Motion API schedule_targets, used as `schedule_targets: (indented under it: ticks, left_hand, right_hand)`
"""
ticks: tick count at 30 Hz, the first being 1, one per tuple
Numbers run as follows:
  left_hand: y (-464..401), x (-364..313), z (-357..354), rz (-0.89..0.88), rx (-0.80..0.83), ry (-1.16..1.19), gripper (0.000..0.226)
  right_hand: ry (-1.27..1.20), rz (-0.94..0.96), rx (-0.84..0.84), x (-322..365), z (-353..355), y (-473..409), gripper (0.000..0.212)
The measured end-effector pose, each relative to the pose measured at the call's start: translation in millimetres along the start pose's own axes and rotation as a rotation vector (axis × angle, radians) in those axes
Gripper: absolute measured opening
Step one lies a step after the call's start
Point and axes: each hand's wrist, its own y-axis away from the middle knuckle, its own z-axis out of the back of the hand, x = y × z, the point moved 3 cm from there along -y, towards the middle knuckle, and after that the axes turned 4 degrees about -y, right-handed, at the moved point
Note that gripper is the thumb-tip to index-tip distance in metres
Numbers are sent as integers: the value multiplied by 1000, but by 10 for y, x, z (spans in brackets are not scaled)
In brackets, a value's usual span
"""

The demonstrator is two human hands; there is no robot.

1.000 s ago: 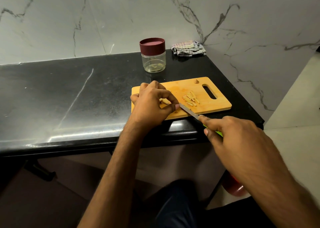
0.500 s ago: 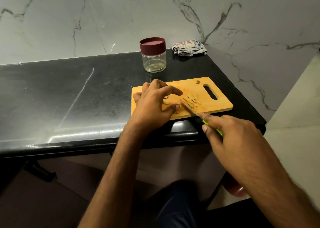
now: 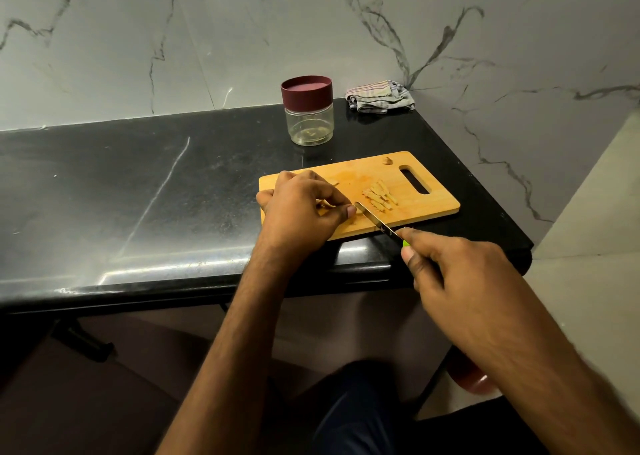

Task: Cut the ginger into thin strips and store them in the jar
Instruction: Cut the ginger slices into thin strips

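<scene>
A black stone counter (image 3: 145, 191) meets a marbled wall. At centre frame, on a wooden cutting board (image 3: 440, 208), the left hand (image 3: 301, 212) curls its fingers around a small ginger piece (image 3: 327, 204). The right hand (image 3: 460, 274) grips a knife (image 3: 375, 220), blade beside the thumb. Cut strips (image 3: 379, 196) lie right. The lidded jar (image 3: 308, 110) stands above. The ginger looks firm, light and slippery; it is best pinched low.

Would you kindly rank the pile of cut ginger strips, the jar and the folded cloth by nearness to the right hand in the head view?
From the right hand:
1. Cut ginger strips, on the cutting board just past the knife.
2. Jar, behind the board, lid on.
3. Folded cloth, in the far corner by the wall.
</scene>
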Motion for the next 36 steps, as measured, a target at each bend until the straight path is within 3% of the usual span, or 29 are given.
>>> schedule_targets:
  ticks: [20,36]
  left_hand:
    - [-21,-21,-7,15,25,-16,13]
    - [-34,-25,-5,12,46,-10,10]
  right_hand:
    - [30,27,-49,-5,-5,13,39]
    - [41,-13,10,54,-7,-19,38]
